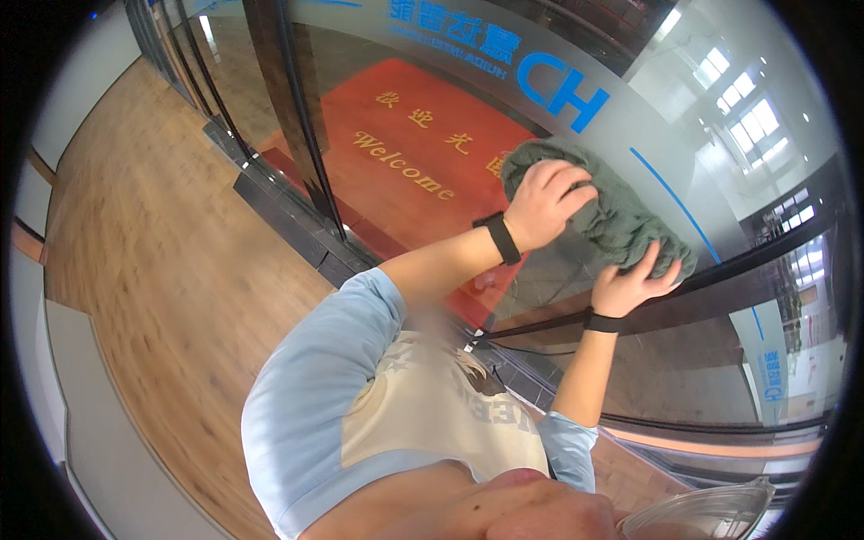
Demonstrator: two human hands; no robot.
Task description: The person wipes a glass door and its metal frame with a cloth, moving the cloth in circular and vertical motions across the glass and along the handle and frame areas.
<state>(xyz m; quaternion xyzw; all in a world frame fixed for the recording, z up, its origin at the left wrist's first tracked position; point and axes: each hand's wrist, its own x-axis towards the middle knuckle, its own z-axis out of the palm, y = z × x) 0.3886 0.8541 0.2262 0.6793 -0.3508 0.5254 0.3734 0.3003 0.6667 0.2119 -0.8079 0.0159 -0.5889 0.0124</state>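
A bunched dark green cloth [611,206] lies spread lengthwise against the glass panel [682,162] in front of me. My left hand [548,202] grips its upper left end, fingers curled over the folds. At the lower right end, my right hand [634,283] holds the cloth with spread fingers, the tips partly sunk in the fabric. Each wrist wears a black band. Both arms reach up and to the right, away from my chest.
Blue lettering [560,88] and a frosted band mark the glass. Behind it lies a red doormat [405,162] with yellow writing. Dark door frames [300,128] rise from a black tiled threshold [283,216]. Wooden flooring [182,270] stretches left towards a pale wall [94,94].
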